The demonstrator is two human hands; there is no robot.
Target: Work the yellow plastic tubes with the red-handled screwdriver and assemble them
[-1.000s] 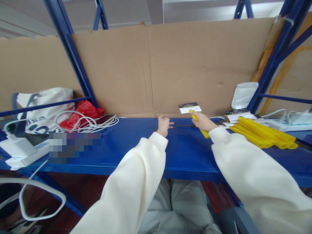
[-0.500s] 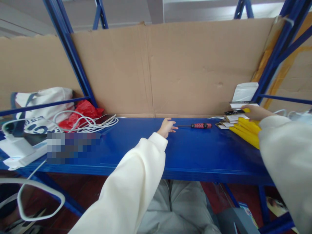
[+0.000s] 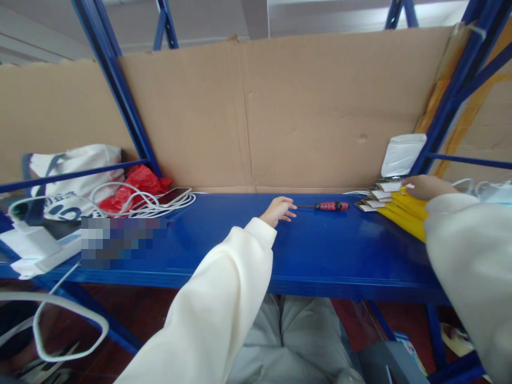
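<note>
- Screwdriver [image 3: 327, 206] with a red and black handle lies flat on the blue shelf [image 3: 224, 245], thin shaft pointing toward the left hand [image 3: 279, 209], handle toward the right-hand stack of goods.
- Left hand rests on the shelf just beside the shaft tip, fingers loosely spread and slightly curled, holding nothing; whether a fingertip touches the shaft cannot be told.
- Right hand [image 3: 427, 187] lies palm down on top of the yellow tubes [image 3: 403, 213], fingers reaching over a card pack [image 3: 390, 185]; it covers these things rather than closing around them, and whether it pinches the card cannot be told.
- Yellow tubes sit in a bundle at the right end of the shelf, near the screwdriver's handle but apart from it.
- Small card packs [image 3: 370, 204] are stacked at the near end of the tubes, between them and the screwdriver.
- White pouch [image 3: 402, 154] leans against the cardboard sheet [image 3: 256, 117] behind the right hand.
- Cardboard sheet stands upright along the back of the shelf, between the blue uprights [image 3: 116, 90].
- Far to the left, well apart from both hands, lie coiled white cables [image 3: 136, 200], a phone [image 3: 174, 196], a red plastic bag [image 3: 138, 181], and a white tote bag [image 3: 76, 176].
- White charger blocks [image 3: 30, 245] sit at the left edge.
</note>
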